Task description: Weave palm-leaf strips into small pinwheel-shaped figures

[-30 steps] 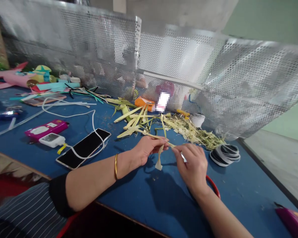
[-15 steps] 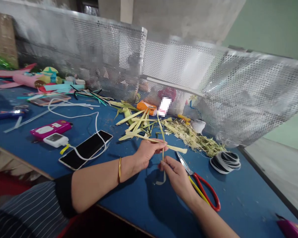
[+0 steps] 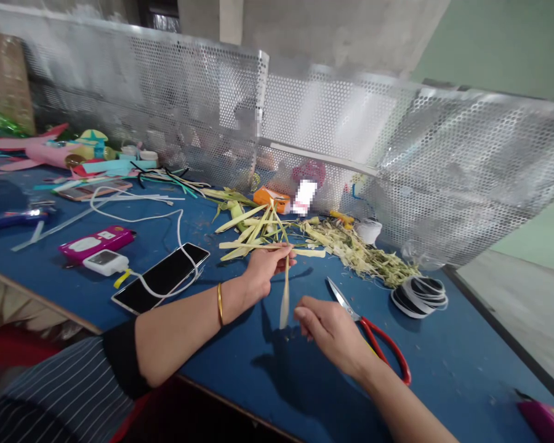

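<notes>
My left hand (image 3: 270, 264) pinches two pale corn husk strips (image 3: 285, 289) where they cross. One strip lies sideways through the fingers; the other runs from the far side down toward me, its wider end hanging over the blue table (image 3: 240, 369). To the right of that end is my right hand (image 3: 323, 323), fingers curled in, apart from the strip, with nothing visible in it. Scissors (image 3: 364, 323) with red handles lie just beyond and right of the right hand, partly hidden by it. Several more husk leaves (image 3: 253, 231) lie behind my left hand.
Shredded husk (image 3: 364, 249) is heaped at the back right, near a coil of black-and-white cord (image 3: 419, 297). A phone (image 3: 161, 277), a white cable (image 3: 179, 227) and a purple device (image 3: 96, 242) lie left. A perforated metal screen (image 3: 323, 117) closes off the back.
My right hand has let go of the lower end of the upright strip and moved slightly down and right. My left hand has shifted left and away with the crossed strips.
</notes>
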A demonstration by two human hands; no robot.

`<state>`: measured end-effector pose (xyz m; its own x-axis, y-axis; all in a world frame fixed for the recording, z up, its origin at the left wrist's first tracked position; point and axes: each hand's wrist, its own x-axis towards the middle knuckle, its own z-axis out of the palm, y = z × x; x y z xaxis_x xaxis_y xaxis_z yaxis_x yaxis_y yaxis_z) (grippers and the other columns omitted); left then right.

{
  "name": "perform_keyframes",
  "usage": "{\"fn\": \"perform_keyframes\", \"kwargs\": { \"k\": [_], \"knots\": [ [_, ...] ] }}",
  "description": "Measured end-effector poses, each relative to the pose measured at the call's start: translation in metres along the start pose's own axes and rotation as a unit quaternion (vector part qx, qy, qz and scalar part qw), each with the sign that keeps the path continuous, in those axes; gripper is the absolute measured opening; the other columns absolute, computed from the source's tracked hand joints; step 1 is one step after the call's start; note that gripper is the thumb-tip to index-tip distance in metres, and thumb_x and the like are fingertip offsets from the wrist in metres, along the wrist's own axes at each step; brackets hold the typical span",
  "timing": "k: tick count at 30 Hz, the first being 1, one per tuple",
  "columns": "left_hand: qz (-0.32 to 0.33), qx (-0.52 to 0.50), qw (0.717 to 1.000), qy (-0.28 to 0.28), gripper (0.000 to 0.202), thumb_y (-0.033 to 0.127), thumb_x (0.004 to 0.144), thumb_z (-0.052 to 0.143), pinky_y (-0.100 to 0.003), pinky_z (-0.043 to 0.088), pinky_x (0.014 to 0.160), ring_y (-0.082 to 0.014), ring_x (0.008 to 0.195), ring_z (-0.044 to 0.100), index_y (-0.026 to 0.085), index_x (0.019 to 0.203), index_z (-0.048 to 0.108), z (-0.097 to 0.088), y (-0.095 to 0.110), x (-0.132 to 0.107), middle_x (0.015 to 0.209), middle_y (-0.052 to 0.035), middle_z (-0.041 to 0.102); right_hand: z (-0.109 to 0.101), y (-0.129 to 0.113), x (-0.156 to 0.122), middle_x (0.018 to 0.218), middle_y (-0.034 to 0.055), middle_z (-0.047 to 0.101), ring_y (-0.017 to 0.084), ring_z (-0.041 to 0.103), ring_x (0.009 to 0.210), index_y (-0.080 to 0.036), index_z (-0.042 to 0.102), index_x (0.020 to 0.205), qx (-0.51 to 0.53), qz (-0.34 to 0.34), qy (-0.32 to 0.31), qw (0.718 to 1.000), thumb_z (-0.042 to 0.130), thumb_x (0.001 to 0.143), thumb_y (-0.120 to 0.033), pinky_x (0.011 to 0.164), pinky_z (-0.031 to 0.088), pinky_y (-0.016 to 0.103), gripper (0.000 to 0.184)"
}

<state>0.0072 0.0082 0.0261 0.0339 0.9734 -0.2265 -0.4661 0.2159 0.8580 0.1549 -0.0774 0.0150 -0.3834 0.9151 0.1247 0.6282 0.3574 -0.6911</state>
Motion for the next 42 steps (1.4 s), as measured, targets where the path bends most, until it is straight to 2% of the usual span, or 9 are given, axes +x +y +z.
{"fn": "perform_keyframes", "kwargs": {
  "k": [5, 12, 14, 17, 24, 30, 34, 37, 42],
  "knots": [
    [-0.05, 0.058, 0.993, -0.093, 0.008, 0.014, 0.076, 0.071, -0.023, 0.052, 0.062, -0.0107, 0.056, 0.064, 0.012, 0.083, 0.073, 0.003, -0.007, -0.012, 0.069, -0.0043, 0.07, -0.016, 0.027, 0.011, 0.109, 0.0139, 0.066, 0.028, 0.062, 0.101, -0.019, 0.06, 0.113, -0.225, -0.042, 0.3, 0.926, 0.047, 0.093, -0.035, 0.082, 0.046, 0.038, 0.028],
    [-0.04, 0.07, 0.992, -0.097, 0.006, 0.015, 0.074, 0.073, -0.023, 0.052, 0.064, -0.0109, 0.056, 0.064, 0.014, 0.079, 0.075, 0.002, -0.008, -0.014, 0.066, -0.0046, 0.07, -0.023, 0.046, 0.018, 0.068, 0.0027, 0.067, 0.021, 0.064, 0.075, -0.023, 0.064, 0.078, -0.209, -0.024, 0.178, 0.961, 0.039, 0.093, -0.019, 0.083, 0.046, 0.037, 0.029],
    [-0.04, 0.068, 0.994, -0.077, 0.005, 0.015, 0.075, 0.073, -0.023, 0.052, 0.064, -0.0108, 0.057, 0.064, 0.014, 0.079, 0.075, 0.001, -0.008, -0.012, 0.066, -0.0052, 0.071, -0.023, 0.044, 0.018, 0.087, 0.0055, 0.072, 0.023, 0.066, 0.088, -0.023, 0.066, 0.095, -0.174, -0.036, 0.188, 0.966, 0.049, 0.091, -0.028, 0.085, 0.047, 0.037, 0.019],
    [-0.052, 0.065, 0.992, -0.091, 0.007, 0.014, 0.074, 0.073, -0.023, 0.052, 0.062, -0.0112, 0.057, 0.065, 0.013, 0.081, 0.075, 0.002, -0.009, -0.013, 0.069, -0.006, 0.071, -0.021, 0.04, 0.017, 0.101, 0.0073, 0.072, 0.024, 0.068, 0.091, -0.022, 0.061, 0.118, -0.102, -0.023, 0.19, 0.976, 0.059, 0.086, -0.039, 0.081, 0.05, 0.035, 0.037],
    [-0.068, 0.134, 0.971, -0.188, 0.024, 0.012, 0.076, 0.072, -0.02, 0.05, 0.06, -0.0115, 0.065, 0.068, 0.015, 0.099, 0.074, 0.002, -0.004, -0.015, 0.081, -0.0071, 0.075, -0.026, 0.039, 0.015, 0.068, 0.0002, 0.065, 0.017, 0.061, 0.067, -0.023, 0.063, 0.079, -0.084, -0.004, 0.241, 0.967, 0.046, 0.095, -0.035, 0.064, 0.042, 0.027, 0.027],
    [-0.057, 0.073, 0.989, -0.111, 0.012, 0.019, 0.081, 0.067, -0.022, 0.053, 0.061, -0.0122, 0.061, 0.067, 0.014, 0.09, 0.072, -0.007, 0.014, 0.01, 0.077, -0.007, 0.074, -0.041, 0.04, 0.014, 0.074, 0.0015, 0.067, 0.019, 0.062, 0.075, -0.023, 0.064, 0.083, -0.138, -0.057, 0.29, 0.945, 0.045, 0.096, -0.028, 0.077, 0.042, 0.03, 0.024],
    [-0.181, 0.096, 0.937, -0.282, 0.045, 0.051, 0.08, 0.065, -0.028, 0.053, 0.058, -0.0184, 0.063, 0.069, 0.009, 0.095, 0.073, -0.017, 0.029, 0.018, 0.082, -0.0122, 0.074, -0.045, 0.041, 0.015, 0.075, 0.0013, 0.068, 0.018, 0.062, 0.076, -0.022, 0.064, 0.088, -0.211, -0.127, 0.27, 0.931, 0.045, 0.097, -0.023, 0.085, 0.04, 0.033, 0.022],
    [-0.145, 0.2, 0.884, -0.397, 0.044, 0.038, 0.07, 0.078, -0.027, 0.052, 0.062, -0.0182, 0.071, 0.07, 0.013, 0.106, 0.07, -0.02, 0.028, 0.013, 0.094, -0.0108, 0.074, -0.044, 0.043, 0.015, 0.077, 0.0013, 0.069, 0.018, 0.062, 0.074, -0.022, 0.065, 0.092, -0.266, -0.151, 0.263, 0.915, 0.045, 0.097, -0.02, 0.09, 0.038, 0.036, 0.021],
    [-0.105, 0.234, 0.889, -0.379, 0.035, 0.032, 0.072, 0.076, -0.028, 0.051, 0.068, -0.0164, 0.073, 0.07, 0.015, 0.102, 0.066, -0.013, 0.008, 0.001, 0.094, -0.009, 0.073, -0.041, 0.046, 0.015, 0.079, 0.0019, 0.07, 0.017, 0.063, 0.074, -0.021, 0.065, 0.091, -0.309, -0.168, 0.247, 0.903, 0.046, 0.097, -0.019, 0.095, 0.035, 0.038, 0.02]
  ]
}}
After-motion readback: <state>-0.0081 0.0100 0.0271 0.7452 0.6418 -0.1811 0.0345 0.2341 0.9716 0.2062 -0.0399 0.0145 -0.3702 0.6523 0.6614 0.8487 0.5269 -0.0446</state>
